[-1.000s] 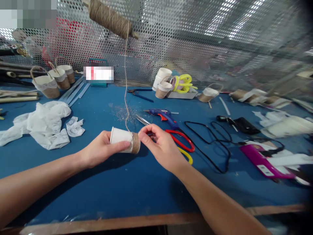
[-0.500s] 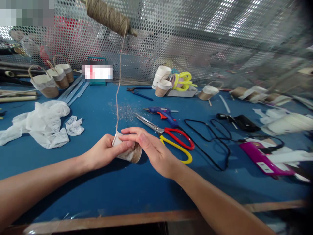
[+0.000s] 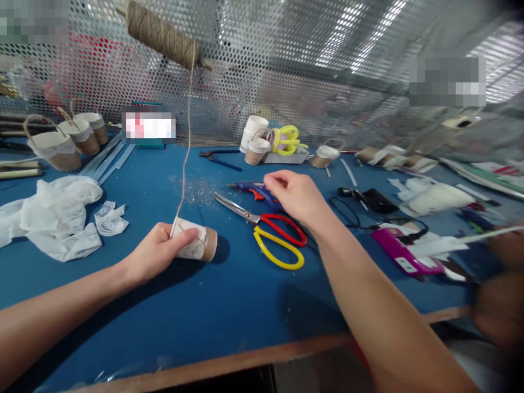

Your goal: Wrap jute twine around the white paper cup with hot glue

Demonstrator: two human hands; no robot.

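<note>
My left hand (image 3: 153, 251) is closed around a small white paper cup (image 3: 191, 237) lying on its side, with brown burlap and lace round it. Thin twine (image 3: 186, 164) runs from the cup's rim up to a large spool (image 3: 161, 35). My right hand (image 3: 297, 196) is over the rear of a blue glue gun (image 3: 249, 188), fingers curled in; whether they grip it is hidden. The gun's red trigger and part of its handle show beside the fingers. Below that hand, scissors (image 3: 245, 215) with red and yellow handles lie on the blue table (image 3: 164, 322).
White lace cloth (image 3: 61, 213) lies at left, below several small handled baskets (image 3: 61, 155). Pliers (image 3: 223, 159) and more cups (image 3: 256, 134) stand toward the mesh panel. A magenta power strip (image 3: 397, 251) and black cable are at right. Another person's blurred arm (image 3: 499, 305) shows at the right edge.
My right hand has left the cup and moved right to the glue gun. My left hand still holds the cup, now tipped more level. The view has swung somewhat to the right.
</note>
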